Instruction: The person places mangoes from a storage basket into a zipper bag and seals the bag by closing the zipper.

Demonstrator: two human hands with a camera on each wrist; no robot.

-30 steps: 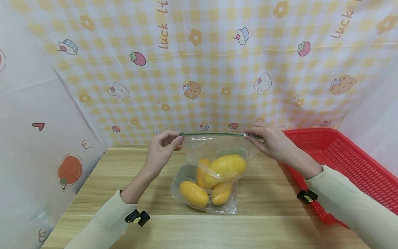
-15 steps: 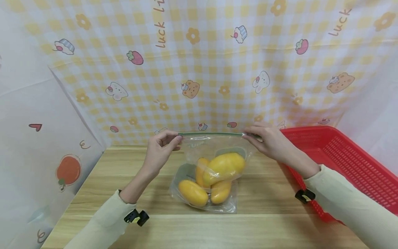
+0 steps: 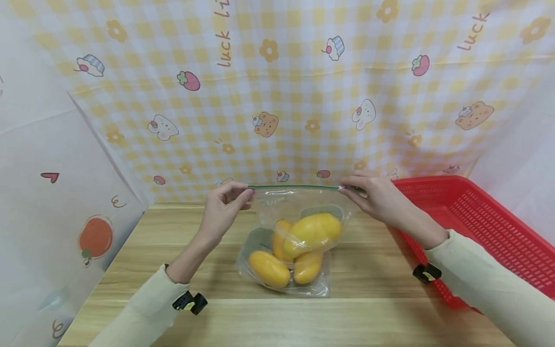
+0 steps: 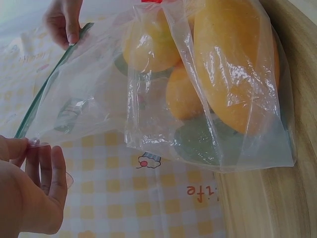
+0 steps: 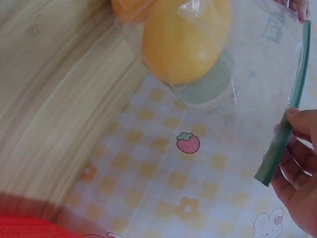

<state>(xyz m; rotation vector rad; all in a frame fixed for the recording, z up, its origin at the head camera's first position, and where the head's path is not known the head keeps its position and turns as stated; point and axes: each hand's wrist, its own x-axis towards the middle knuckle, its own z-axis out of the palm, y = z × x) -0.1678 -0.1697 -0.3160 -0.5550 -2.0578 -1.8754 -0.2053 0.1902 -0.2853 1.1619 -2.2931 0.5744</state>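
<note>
A clear zip bag [image 3: 277,207] with a green zip strip [image 3: 295,186] stands on the wooden table, several yellow mangoes [image 3: 314,233] inside it. My left hand [image 3: 223,207] pinches the strip's left end between thumb and index finger. At the other end, my right hand [image 3: 375,197] pinches the strip between thumb and fingers. Stretched between both hands, the strip runs straight and level. In the right wrist view a short end of the strip [image 5: 270,171] sticks out past the right thumb. In the left wrist view the mangoes [image 4: 233,59] sit low in the bag's bottom.
A red plastic basket [image 3: 459,207] with perforated walls stands to the right, partly behind the right forearm. A yellow checked cloth [image 3: 295,96] hangs behind the wooden table [image 3: 173,250]. White cloth [image 3: 52,144] hangs at the left side.
The head view has shifted very slightly. Both hands keep their hold on the zip strip, and the bag and mangoes stay in place.
</note>
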